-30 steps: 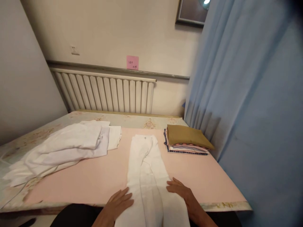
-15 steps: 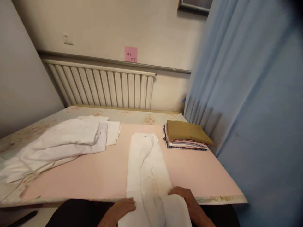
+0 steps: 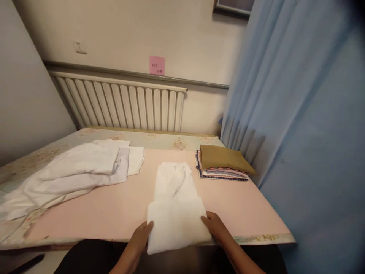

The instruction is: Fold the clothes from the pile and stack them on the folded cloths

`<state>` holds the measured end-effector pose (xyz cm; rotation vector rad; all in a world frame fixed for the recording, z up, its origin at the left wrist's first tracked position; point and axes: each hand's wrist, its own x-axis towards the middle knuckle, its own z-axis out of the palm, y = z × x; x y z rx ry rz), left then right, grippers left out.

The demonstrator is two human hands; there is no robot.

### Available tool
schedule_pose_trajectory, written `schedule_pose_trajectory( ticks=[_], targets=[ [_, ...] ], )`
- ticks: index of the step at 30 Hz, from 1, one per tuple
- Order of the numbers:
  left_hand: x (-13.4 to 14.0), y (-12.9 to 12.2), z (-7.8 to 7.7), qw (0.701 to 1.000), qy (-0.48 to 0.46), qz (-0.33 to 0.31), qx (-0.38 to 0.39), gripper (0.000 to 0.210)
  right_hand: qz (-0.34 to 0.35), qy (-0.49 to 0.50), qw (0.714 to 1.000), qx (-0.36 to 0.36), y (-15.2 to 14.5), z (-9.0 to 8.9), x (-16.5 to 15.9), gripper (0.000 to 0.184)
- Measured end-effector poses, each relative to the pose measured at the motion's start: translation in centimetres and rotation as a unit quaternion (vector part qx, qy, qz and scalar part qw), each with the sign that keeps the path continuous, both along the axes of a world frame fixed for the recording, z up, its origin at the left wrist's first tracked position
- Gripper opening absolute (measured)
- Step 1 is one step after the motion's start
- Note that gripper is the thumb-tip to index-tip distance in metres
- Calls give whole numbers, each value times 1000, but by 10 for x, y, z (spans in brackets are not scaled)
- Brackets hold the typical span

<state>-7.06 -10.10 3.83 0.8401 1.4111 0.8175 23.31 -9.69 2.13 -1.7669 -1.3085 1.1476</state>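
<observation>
A white garment (image 3: 178,222), apparently a shirt with a small label at its neck end, lies lengthwise on the pink mat (image 3: 119,213). Its near part is folded up over the middle, and the bottom fold hangs slightly past the table's front edge. My left hand (image 3: 142,232) grips the left side of this fold, thumb on top. On the right side, my right hand (image 3: 215,224) holds the fold the same way. The fingers under the cloth are partly hidden.
A loose pile of white clothes (image 3: 76,167) lies at the left. A folded stack with a mustard cloth (image 3: 225,158) on top sits at the right, beside a blue curtain (image 3: 308,125). Behind the floral-covered table (image 3: 159,137) stand a radiator (image 3: 128,106) and the wall.
The near end of the white garment has been folded forward over its middle. Both hands have moved slightly away from me and now grip the fold's sides.
</observation>
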Motion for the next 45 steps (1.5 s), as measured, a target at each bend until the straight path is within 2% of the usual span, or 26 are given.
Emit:
schedule_pose_trajectory(
  ticks=[3, 7, 13, 16, 21, 28, 32, 34, 36, 39, 42, 45],
  targets=[
    [-2, -2, -10, 1000, -20, -6, 5, 50, 1, 41, 999, 7, -2, -7, 3, 31],
    [-8, -5, -22, 998, -21, -41, 52, 50, 14, 37, 999, 18, -6, -9, 7, 29],
    [-13, 0, -40, 984, 108, -28, 139, 39, 3, -59, 997, 52, -6, -14, 8, 24],
    [-12, 3, -46, 971, 175, -28, 158, 37, -14, -106, 993, 55, -6, -19, 6, 19],
    [-11, 4, -46, 953, 248, -52, 164, 33, -23, -124, 990, 55, -7, -20, 5, 16],
    [-7, -2, -31, 944, 289, -52, 149, 23, -30, -122, 991, 55, -7, -16, 3, 16],
    [-6, -8, -28, 949, 279, -40, 144, 28, -33, -115, 991, 55, -8, -16, 2, 17],
    [-7, -13, -30, 943, 289, -13, 165, 36, -37, -113, 991, 53, -8, -16, 1, 17],
    [-7, -19, -32, 913, 335, 21, 232, 43, -41, -113, 991, 51, -8, -15, 1, 17],
    [2, -26, -35, 821, 421, 28, 384, 46, -43, -111, 992, 48, -8, -13, 0, 18],
    [21, -23, -35, 737, 463, -29, 491, 47, -45, -112, 992, 47, -8, -12, -1, 18],
    [46, -6, -37, 677, 487, -105, 542, 47, -45, -109, 992, 46, -7, -13, -1, 18]
  ],
)
